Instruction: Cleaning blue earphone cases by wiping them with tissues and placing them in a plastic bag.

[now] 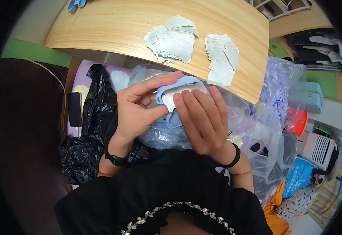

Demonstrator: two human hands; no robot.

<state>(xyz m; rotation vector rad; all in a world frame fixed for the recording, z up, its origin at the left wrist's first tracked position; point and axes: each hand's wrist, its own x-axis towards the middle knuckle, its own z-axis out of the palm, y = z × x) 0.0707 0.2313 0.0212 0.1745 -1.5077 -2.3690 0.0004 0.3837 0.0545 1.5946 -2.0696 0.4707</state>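
Note:
My left hand (pixel 135 102) grips a light-blue, rubbery-looking curved piece (pixel 184 80), thumb below and fingers along its upper edge. Inside its curve lies a white paper-like piece (pixel 171 98). From the other side, my right hand (pixel 204 121) is on that white piece, its fingers long and slightly bent; its thumb is hidden. More light-blue material (pixel 173 120) shows just under the two hands. On the wooden table beyond are two piles of thin white torn-edged pieces, a left pile (pixel 175 41) and a right pile (pixel 222 56).
A light-blue object (pixel 76 4) sits at the table's (pixel 112 27) far left. Clear plastic bags (pixel 163 137) spread beneath my hands, with a black plastic bag (pixel 96 113) and a phone (pixel 75 109) to the left. At right stand a bag of purple items (pixel 275 90) and a red container (pixel 298 122).

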